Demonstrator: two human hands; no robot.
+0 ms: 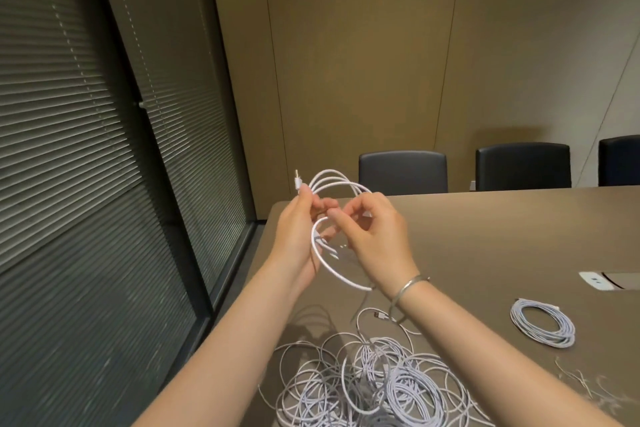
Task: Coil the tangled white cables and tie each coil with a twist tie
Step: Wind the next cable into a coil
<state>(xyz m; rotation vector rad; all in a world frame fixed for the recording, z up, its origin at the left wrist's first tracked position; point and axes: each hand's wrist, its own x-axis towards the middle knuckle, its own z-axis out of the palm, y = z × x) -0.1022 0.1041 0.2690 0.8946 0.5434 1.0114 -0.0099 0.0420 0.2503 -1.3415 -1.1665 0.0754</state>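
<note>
Held up over the near corner of the brown conference table (485, 232), a half-wound white cable coil (332, 204) sits pinched in the left hand (298, 236), its USB plug (297, 180) poking up. The right hand (374, 239) curls its fingers round a lower loop. To do this well, I'd keep each turn matching the others and the tail untwisted. The tangled cable pile (374, 388) lies below near the table's left edge; the finished coil (542, 322) and the twist ties (581, 378) wait to the right, with bare tabletop beyond
</note>
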